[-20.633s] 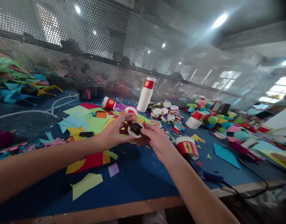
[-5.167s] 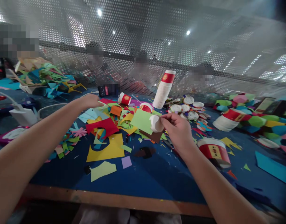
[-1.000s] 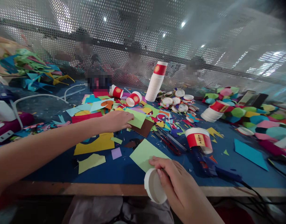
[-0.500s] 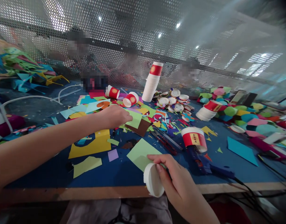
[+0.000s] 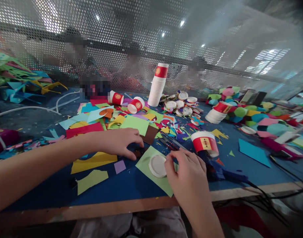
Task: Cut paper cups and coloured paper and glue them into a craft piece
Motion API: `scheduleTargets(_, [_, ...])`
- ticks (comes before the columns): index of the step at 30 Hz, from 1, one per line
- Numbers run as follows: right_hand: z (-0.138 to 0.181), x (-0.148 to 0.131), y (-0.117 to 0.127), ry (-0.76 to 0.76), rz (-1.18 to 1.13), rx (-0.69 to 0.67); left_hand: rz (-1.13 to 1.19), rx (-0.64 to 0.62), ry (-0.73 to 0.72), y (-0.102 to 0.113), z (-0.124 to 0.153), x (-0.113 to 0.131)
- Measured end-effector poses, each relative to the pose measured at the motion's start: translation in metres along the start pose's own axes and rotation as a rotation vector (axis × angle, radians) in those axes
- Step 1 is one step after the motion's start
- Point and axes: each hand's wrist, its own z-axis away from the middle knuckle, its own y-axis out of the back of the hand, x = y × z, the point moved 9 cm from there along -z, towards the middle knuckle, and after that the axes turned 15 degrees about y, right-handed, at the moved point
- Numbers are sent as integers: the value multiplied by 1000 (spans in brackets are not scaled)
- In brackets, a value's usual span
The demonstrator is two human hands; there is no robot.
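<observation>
A white cut-off paper cup bottom lies flat on a light green paper square near the table's front edge. My right hand is at its right side, fingers bent, with thumb and index finger at the rim; part of the rim is hidden behind them. To the left, my left hand hovers with thumb and fingers apart and nothing between them. It is close to a dark brown scrap and the corner of the green square. Another light green sheet rests on the paper pile just beyond it.
Behind my right hand stands a red-and-white paper cup beside a blue glue gun with a cable. Scissors lie among scraps. A tall cup stack stands further back. A perforated screen rises behind, with people beyond.
My right hand has lowered the cup bottom from a tilted hold onto the green square. My left hand has released the other green sheet and come nearer, its fingers spreading.
</observation>
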Motion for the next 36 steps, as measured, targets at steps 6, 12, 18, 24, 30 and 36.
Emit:
scheduleTargets(6, [21,-21,11,282,-160,-26,-3,57,-15,2,5,6])
scheduleTargets(12, [39,-22,1,285,-115,-114,-56,135,-3,7,5,6])
scheduleTargets(18, [29,-11,-5,148,-102,-94,-142,261,3,16,7,-1])
scheduleTargets(24, [15,-3,-3,89,-166,-48,-251,463,-131,30,17,-6])
scheduleTargets(30, [39,36,31,-305,-463,361,-296,702,-244,41,36,11])
scheduleTargets(36, [57,40,38,-371,-622,532,-275,650,-315,15,36,58])
